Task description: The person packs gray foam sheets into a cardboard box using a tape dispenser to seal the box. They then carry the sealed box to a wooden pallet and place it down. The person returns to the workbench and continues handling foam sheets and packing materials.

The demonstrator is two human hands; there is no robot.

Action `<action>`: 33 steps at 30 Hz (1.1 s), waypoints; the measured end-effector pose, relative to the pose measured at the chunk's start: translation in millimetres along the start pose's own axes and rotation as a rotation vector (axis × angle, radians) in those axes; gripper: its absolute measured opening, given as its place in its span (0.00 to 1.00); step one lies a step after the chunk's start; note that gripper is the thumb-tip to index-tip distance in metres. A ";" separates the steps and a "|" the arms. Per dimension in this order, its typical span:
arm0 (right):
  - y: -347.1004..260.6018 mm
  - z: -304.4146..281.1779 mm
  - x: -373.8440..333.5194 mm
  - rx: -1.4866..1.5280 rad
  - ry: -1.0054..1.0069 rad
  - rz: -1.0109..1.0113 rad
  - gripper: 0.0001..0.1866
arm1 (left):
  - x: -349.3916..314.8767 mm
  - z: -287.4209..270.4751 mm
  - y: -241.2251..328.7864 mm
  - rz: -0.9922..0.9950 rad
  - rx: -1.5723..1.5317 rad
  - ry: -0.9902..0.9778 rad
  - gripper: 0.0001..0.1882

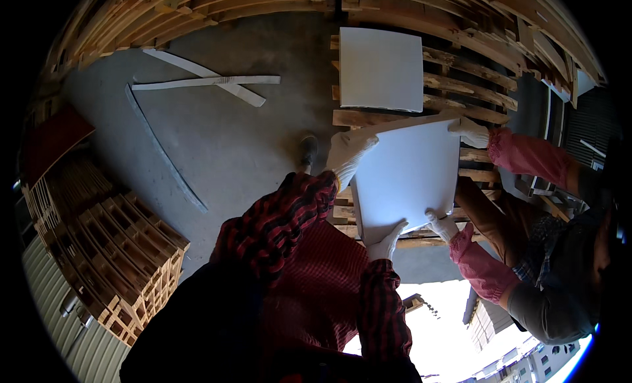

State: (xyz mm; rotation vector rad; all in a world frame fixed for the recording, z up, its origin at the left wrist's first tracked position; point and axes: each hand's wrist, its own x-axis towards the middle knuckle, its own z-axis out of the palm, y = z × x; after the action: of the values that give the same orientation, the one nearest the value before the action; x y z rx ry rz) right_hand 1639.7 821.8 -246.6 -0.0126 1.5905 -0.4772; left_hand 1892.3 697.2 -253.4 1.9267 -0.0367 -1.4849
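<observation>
A large flat white panel [408, 169], rectangular and a few centimetres thick at its edge, is held above a wooden pallet [474, 86]. My left hand [352, 156], in a white glove, grips its far left corner with the thumb on top. At the near edge my right hand [387, 243], gloved too, holds it with the thumb over the top and fingers underneath, hidden. A co-worker on the right, in pink sleeve covers, grips the panel's right side with two gloved hands [469, 131]. Another white panel [380, 68] lies on the pallet's far part.
Loose pale strips [204, 80] cross on the grey floor at the far left, and a longer strip [164, 149] lies nearer. Stacked wooden pallets [118, 251] stand at the left. More wooden pallets [250, 4] line the far side. Bright daylight enters at the lower right.
</observation>
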 end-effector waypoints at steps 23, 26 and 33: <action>51.9 235.0 278.2 0.352 -0.025 0.018 0.43 | 285.3 -86.7 56.1 0.217 0.381 -0.023 0.38; 51.8 233.6 264.2 0.241 -0.088 -0.122 0.43 | 294.9 -94.2 74.7 0.247 0.793 -0.018 0.37; 36.1 239.4 253.1 0.329 -0.031 0.030 0.37 | 375.1 -66.5 120.8 0.619 1.281 0.013 0.42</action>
State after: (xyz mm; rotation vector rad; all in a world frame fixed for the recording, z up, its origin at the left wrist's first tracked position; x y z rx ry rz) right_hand 1856.0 710.3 -498.5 0.2520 1.4639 -0.7064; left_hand 2124.0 481.9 -497.6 2.4232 -1.7593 -1.0191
